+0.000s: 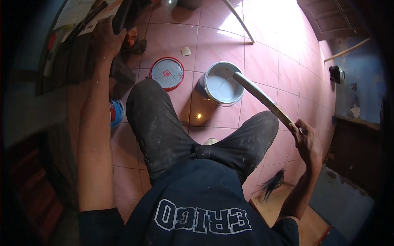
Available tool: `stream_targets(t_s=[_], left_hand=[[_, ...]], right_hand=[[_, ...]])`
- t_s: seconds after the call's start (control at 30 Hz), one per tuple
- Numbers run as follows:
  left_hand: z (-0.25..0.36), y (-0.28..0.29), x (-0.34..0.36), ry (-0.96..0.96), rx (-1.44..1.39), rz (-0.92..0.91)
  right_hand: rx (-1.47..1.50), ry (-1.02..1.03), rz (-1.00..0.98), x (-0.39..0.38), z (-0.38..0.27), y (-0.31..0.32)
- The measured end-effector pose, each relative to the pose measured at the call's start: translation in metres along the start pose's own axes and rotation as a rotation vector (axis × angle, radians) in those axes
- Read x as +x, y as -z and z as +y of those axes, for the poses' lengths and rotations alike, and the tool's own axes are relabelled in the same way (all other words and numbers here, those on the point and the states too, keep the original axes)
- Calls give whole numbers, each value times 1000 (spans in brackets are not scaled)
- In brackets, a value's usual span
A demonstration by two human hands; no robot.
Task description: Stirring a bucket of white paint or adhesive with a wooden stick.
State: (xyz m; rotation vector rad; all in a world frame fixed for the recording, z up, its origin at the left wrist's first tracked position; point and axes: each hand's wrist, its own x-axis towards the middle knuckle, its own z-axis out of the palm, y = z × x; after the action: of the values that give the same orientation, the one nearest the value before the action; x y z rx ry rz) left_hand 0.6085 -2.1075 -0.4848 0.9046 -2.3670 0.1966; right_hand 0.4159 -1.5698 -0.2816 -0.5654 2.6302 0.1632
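Dark-trousered knees kneeling on pink floor tiles; right hand gripping stirring stick in paint bucket, stirring underway; left hand clasping black object; next: steady circular strokes.

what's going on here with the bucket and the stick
A person stands over a pink tiled floor. Their right hand holds a long flat stick whose far end reaches to the rim of an open bucket of pale grey paint. The bucket's round lid, red-rimmed, lies on the tiles beside it. Their left hand is stretched out, gripping a dark object near a cluttered surface; what it is cannot be told.
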Motion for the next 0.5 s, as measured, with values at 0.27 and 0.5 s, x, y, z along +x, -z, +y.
stream_targets(t_s=[0.27, 0.5], left_hand=[[8, 15, 2, 18, -22, -76], [16, 21, 2, 35, -17, -99]], right_hand=[[-99, 84, 227, -36, 12, 27], [-124, 41, 248, -43, 14, 42]])
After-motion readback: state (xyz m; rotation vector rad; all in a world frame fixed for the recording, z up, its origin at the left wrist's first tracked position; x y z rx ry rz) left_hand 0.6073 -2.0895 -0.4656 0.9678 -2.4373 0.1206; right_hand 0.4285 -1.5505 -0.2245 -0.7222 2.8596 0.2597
